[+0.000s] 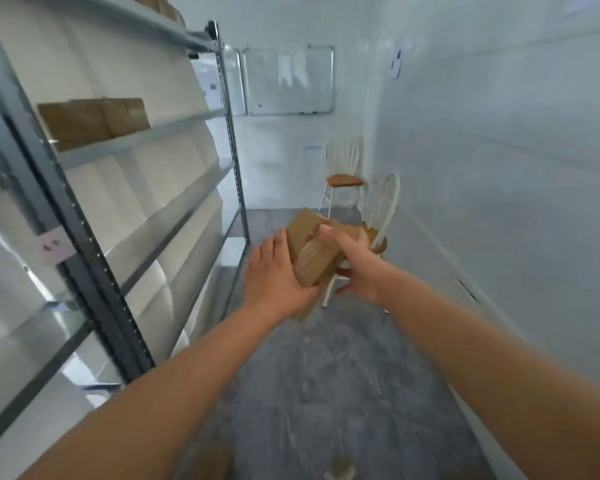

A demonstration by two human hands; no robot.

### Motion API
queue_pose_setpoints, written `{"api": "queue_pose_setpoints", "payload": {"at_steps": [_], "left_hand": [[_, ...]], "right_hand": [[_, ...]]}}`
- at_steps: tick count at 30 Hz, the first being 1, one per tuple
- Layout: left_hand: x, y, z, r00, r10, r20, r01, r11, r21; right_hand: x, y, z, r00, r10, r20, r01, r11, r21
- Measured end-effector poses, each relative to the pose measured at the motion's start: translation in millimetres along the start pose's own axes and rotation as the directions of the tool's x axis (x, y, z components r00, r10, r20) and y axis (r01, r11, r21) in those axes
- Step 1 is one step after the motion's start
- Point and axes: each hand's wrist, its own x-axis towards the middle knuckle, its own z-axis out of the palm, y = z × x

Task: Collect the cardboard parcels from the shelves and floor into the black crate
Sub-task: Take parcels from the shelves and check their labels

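while the left hand (278,271) presses flat on the brown rectangular cardboard parcel (312,247) and the right hand (357,268) clasps its right edge, mid-air right of the grey metal shelves (153,131), carrying looks underway, and next needs the unseen black crate.

Taped parcel (309,245) tilted aloft, brown parcels (94,121) shelved

Stretched forward together, the left grip (274,271) lies flat-fingered, the right grip (357,268) cupped, thumb spread below.
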Motion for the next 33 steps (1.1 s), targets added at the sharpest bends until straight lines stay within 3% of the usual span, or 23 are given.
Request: {"api": "queue_pose_setpoints", "payload": {"at_steps": [1, 3, 6, 8, 11, 14, 17, 21, 24, 26, 30, 33], "left_hand": [[3.9, 8.9, -10.1, 0.999, 0.033, 0.004, -0.033, 0.999, -0.014], [9.1, 20.3, -28.7, 0.996, 0.073, 0.044, -0.062, 0.977, -0.203], [13.1, 21.0, -58.0, 0.980, 0.100, 0.170, 0.018, 0.813, -0.582], [15.3, 14.2, -74.0, 0.972, 0.088, 0.220, 0.092, 0.716, -0.692], [20.1, 3.7, -88.5, 0.974, -0.003, 0.227, 0.163, 0.704, -0.692], [20.9, -2.3, -95.7, 0.896, -0.152, 0.418, 0.411, 0.645, -0.645], [19.4, -4.2, -97.5, 0.804, -0.010, 0.594, 0.496, 0.563, -0.661], [16.6, -4.8, -92.6, 0.837, 0.020, 0.547, 0.456, 0.528, -0.717], [15.9, -8.5, -94.4, 0.879, -0.029, 0.475, 0.408, 0.562, -0.720], [14.3, -13.0, -100.8, 0.921, -0.040, 0.389, 0.323, 0.637, -0.700], [18.6, -26.7, -120.8, 0.952, 0.028, 0.305, 0.150, 0.827, -0.542], [21.1, -35.5, -135.8, 0.922, 0.096, 0.375, 0.064, 0.917, -0.393]], "right_hand": [[-3.1, -11.6, 3.9, 0.999, -0.033, -0.014, 0.034, 0.999, 0.019], [-6.3, -27.0, 6.5, 0.987, -0.124, -0.106, 0.130, 0.990, 0.060], [-11.4, -42.6, 0.3, 0.966, -0.227, -0.125, 0.239, 0.967, 0.091], [-16.3, -47.7, -3.5, 0.969, -0.237, -0.066, 0.244, 0.962, 0.125], [-21.9, -50.4, -4.0, 0.967, -0.250, 0.055, 0.237, 0.955, 0.181], [-27.7, -52.2, -3.5, 0.953, -0.259, 0.160, 0.226, 0.954, 0.194], [-30.6, -54.2, -1.9, 0.946, -0.244, 0.212, 0.202, 0.958, 0.204], [-26.5, -55.8, 0.3, 0.946, -0.269, 0.183, 0.229, 0.950, 0.212], [-23.4, -57.8, 4.6, 0.929, -0.358, 0.097, 0.351, 0.933, 0.079], [-21.9, -59.6, 4.3, 0.926, -0.372, 0.069, 0.374, 0.927, -0.023], [-21.0, -64.8, 5.9, 0.947, -0.248, 0.204, 0.286, 0.941, -0.180], [-21.4, -63.1, 10.4, 0.941, -0.130, 0.311, 0.240, 0.907, -0.346]]}}
